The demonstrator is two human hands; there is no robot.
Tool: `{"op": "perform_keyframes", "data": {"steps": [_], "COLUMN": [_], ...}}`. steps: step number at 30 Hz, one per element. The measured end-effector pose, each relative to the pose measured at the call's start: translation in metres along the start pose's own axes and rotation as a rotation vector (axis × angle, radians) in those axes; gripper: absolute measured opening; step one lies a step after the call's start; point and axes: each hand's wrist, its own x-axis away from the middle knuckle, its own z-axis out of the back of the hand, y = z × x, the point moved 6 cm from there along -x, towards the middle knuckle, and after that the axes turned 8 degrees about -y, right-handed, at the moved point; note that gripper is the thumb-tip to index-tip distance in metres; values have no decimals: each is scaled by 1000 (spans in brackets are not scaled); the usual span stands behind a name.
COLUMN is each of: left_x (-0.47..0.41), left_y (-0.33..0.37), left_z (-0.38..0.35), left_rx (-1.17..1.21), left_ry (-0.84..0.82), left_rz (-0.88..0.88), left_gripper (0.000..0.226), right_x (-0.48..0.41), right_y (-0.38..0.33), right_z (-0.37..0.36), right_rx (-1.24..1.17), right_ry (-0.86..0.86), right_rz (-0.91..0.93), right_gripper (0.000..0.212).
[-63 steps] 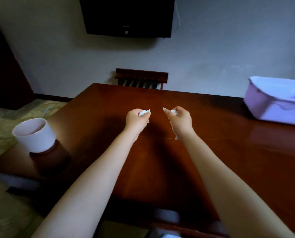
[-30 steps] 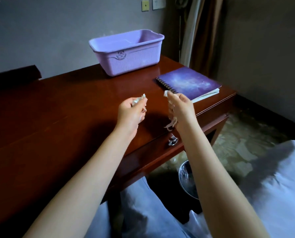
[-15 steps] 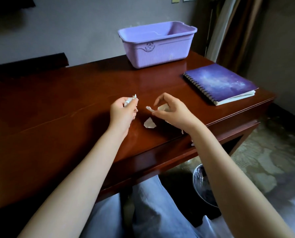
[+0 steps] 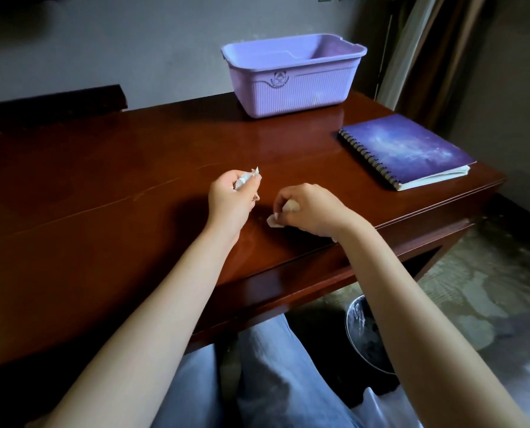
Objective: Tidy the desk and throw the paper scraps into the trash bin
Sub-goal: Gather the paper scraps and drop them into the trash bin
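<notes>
Bench (image 4: 103,211): carries the items below.
Tub (image 4: 291,88): on the bench, far side, right of centre.
Notebook (image 4: 405,149): flat on the bench at its right end, nearer than the tub and apart from it.
Left hand (image 4: 231,200): over the bench middle, gripping paper scraps (image 4: 245,179).
Right hand (image 4: 311,210): just right of the left hand, near the front edge, pinching a single scrap (image 4: 273,220) lying on the bench.
Trash bin (image 4: 361,332): on the floor (image 4: 489,288), below the front edge, right of the person's legs.
Chair (image 4: 54,103): behind the bench, far left.

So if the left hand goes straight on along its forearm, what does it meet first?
Probably the purple basket at the far side of the desk; the left hand, gripping paper scraps, has only bare wood before it. Depth is unclear.
</notes>
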Motion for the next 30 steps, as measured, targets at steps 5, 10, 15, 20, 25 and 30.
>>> {"op": "perform_keyframes", "data": {"steps": [5,10,15,20,25,30], "left_x": [3,9,15,23,47,74], "left_y": [4,9,16,28,30,18], "left_z": [-1,-13,-35,-74,-134,-183], "left_rx": [-22,1,55,131,196,182], "left_ry": [-12,-62,-107,-195,-344,-472], "left_rz": [-22,-18,-13,-40,-59,-64], "left_gripper": [14,18,16,22,24,24], "right_x": [3,6,13,34,78,112], "right_y": [16,33,53,74,110,162], "right_z": [2,9,17,22,22,0], "right_rx": [-471,-962,-1364,-1576,-1684,-1826], "right_ry": [147,316,413,437,517,606], "right_rz": [2,79,91,216,326,262], "right_gripper": [8,19,22,29,29,34]}}
